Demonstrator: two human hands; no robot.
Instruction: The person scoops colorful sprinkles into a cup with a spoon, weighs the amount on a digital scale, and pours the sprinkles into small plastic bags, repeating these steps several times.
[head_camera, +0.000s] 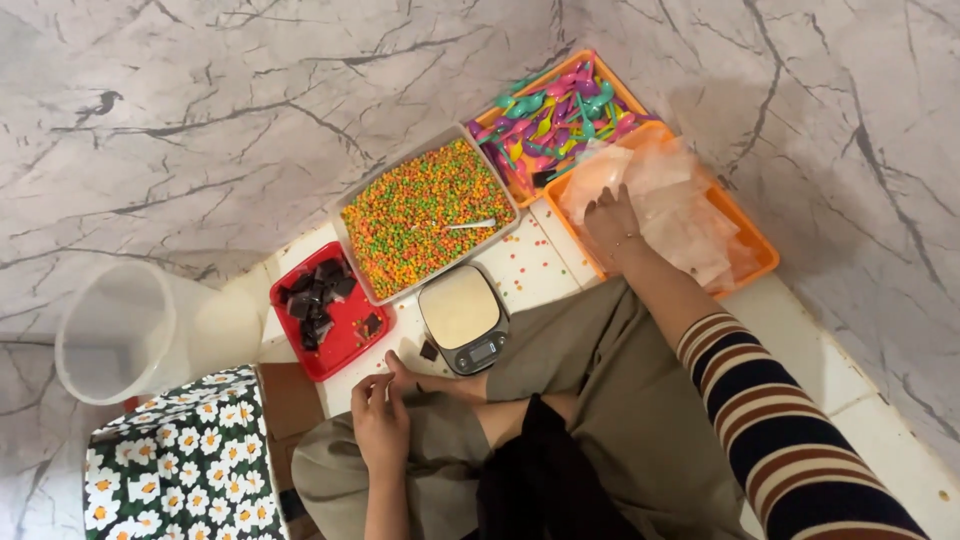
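— What packaging is observed?

— Clear plastic bags (672, 208) are piled in an orange tray (758, 250), upper right of centre. The right hand (608, 222) is laid flat on them, fingers spread; nothing is seen pinched.

— And the left hand (381, 417)?

— It is held low, left of centre, fingers curled loosely. Whether anything is gripped cannot be told. A small digital scale (463, 318) is seen just above it.

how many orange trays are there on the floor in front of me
2. One orange tray lies under the right hand, filled with clear plastic bags. The other orange tray sits just behind it, holding colourful plastic spoons. None seems hidden.
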